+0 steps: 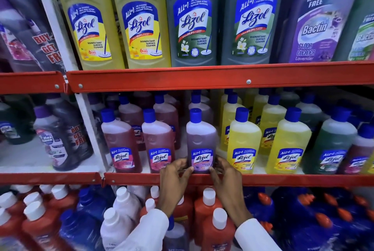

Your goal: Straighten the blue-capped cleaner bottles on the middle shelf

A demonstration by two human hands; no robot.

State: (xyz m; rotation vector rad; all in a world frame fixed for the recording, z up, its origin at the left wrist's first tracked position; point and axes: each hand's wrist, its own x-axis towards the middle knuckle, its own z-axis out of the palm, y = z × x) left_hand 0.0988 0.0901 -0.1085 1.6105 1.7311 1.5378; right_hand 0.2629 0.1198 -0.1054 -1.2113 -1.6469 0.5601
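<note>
I had both hands at the foot of the purple Lizol bottle (202,141), which stood upright at the front edge of the middle shelf (283,180), between a pink bottle (158,141) and a yellow bottle (243,141). My left hand (174,178) pinched its lower left side, my right hand (226,180) its lower right, thumbs on the label, fingers curled behind, white sleeves (255,234) reaching up past the lower shelf's bottles
</note>
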